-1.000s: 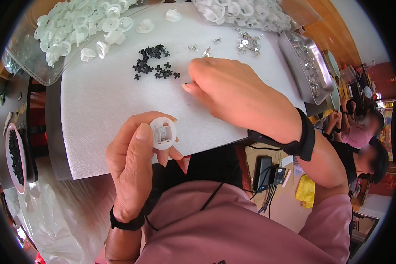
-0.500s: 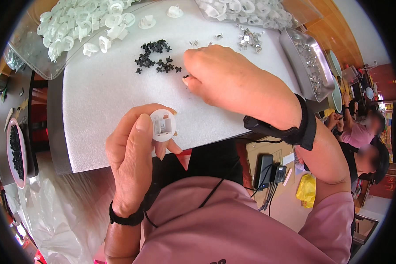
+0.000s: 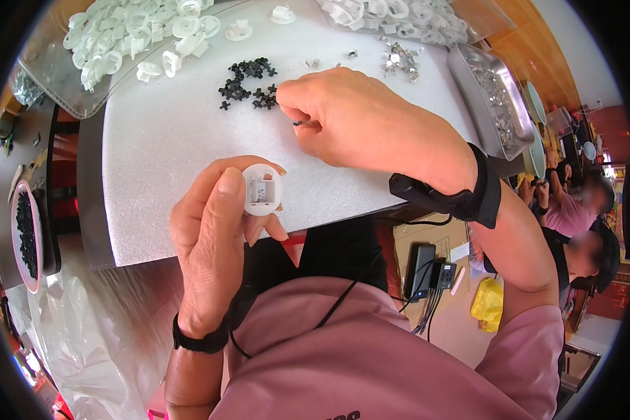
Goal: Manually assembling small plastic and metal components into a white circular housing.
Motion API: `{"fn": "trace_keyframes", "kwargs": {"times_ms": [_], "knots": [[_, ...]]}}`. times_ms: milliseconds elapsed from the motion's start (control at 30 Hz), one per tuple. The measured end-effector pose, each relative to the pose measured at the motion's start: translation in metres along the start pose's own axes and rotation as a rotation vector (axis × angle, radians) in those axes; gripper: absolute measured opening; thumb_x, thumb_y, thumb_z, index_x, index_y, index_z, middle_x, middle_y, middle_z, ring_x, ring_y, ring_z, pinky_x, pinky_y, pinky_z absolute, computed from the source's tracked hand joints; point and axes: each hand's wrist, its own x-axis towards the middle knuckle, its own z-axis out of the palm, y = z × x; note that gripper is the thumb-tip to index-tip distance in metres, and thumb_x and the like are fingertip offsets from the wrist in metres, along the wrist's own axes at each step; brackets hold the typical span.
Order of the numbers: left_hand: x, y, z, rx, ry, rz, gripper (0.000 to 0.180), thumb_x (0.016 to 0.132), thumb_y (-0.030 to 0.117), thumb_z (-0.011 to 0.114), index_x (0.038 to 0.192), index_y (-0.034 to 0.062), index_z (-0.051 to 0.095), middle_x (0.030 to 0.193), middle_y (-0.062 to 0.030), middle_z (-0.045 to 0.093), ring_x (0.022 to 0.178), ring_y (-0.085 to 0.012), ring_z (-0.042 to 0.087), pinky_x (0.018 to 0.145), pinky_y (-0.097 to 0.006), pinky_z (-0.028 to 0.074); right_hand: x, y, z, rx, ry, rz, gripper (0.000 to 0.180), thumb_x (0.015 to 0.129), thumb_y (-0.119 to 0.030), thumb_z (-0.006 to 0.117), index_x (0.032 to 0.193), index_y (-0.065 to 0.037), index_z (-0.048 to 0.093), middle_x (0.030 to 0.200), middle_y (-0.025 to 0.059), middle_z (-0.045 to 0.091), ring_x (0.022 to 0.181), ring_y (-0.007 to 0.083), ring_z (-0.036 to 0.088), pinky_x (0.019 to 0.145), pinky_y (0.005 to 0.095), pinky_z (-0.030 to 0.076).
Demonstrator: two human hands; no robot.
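Right hand [image 3: 350, 119] shifted off black clip pile [image 3: 248, 84], now pinching one small dark clip [image 3: 299, 123] at fingertips. Left hand [image 3: 213, 238] grips round white housing [image 3: 262, 189] between thumb and fingers, open face up, over white foam worktop [image 3: 154, 154]. Housing lies down-left of clip, near, not touching.

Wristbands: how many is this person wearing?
2. One black wristband on the left wrist, below the left hand; one black wristband on the right wrist, behind the right hand.
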Motion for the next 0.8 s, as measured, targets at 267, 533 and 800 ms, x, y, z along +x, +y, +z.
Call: {"fn": "trace_keyframes", "kwargs": {"times_ms": [267,533,800], "knots": [[0.001,0.000,0.002,-0.002,0.017,-0.016,0.042,0.101,0.031,0.042,0.100,-0.0055,0.062,0.065,-0.0021,0.051,0.054,-0.0066,0.044,0.053,-0.022,0.038,0.006,0.016,-0.001,0.320,-0.152,0.045,0.017,0.077,-0.003,0.060,0.071,-0.002,0.044,0.056,0.0082,0.042,0.052,0.0161,0.040,0.049,0.0316,0.035],[0.001,0.000,0.001,0.003,0.004,-0.009,0.041,0.101,0.031,0.042,0.099,-0.0046,0.063,0.064,-0.0020,0.050,0.054,-0.0068,0.045,0.052,-0.021,0.035,-0.007,0.002,0.006,0.022,0.049,-0.156,0.003,0.071,-0.003,0.056,0.074,-0.001,0.057,0.069,0.0171,0.060,0.071,0.0377,0.060,0.062,0.0433,0.046],[0.000,-0.003,0.001,-0.027,0.018,0.017,0.041,0.101,0.030,0.042,0.099,-0.0054,0.063,0.066,-0.0025,0.052,0.054,-0.0072,0.045,0.052,-0.022,0.036,-0.004,-0.013,-0.006,0.100,-0.297,0.158,0.012,0.070,-0.004,0.057,0.082,-0.004,0.059,0.083,0.0152,0.061,0.076,0.0367,0.062,0.062,0.0456,0.049]]}}
